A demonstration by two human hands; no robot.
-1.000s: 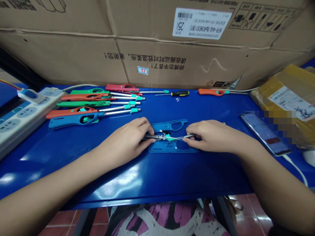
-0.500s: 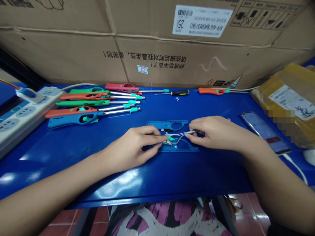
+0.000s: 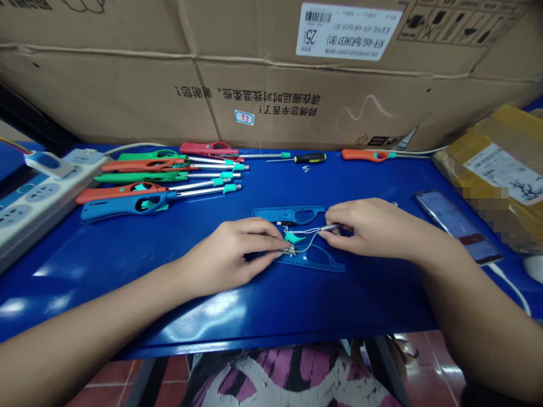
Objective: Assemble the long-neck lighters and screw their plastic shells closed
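Note:
Two blue lighter shell halves lie on the blue table: one (image 3: pixel 292 214) behind my hands, the other (image 3: pixel 318 261) in front of them. Over them I hold the lighter's inner assembly (image 3: pixel 302 236), a metal tube with thin wires and a teal part. My left hand (image 3: pixel 237 253) pinches its left end by the teal piece. My right hand (image 3: pixel 367 227) pinches the thin metal tube at the right end. Both hands have their fingers closed.
Several finished long-nosed lighters (image 3: pixel 161 181) lie in a row at the back left, a power strip (image 3: pixel 31 198) beside them. A small screwdriver (image 3: pixel 303 159) and an orange lighter (image 3: pixel 369 154) lie by the cardboard box (image 3: pixel 263 73). A phone (image 3: pixel 458 226) rests at right.
My left hand slid right and toward me along the assembly, now pinching by the teal part. The front shell half shifted slightly. My right hand rose a little.

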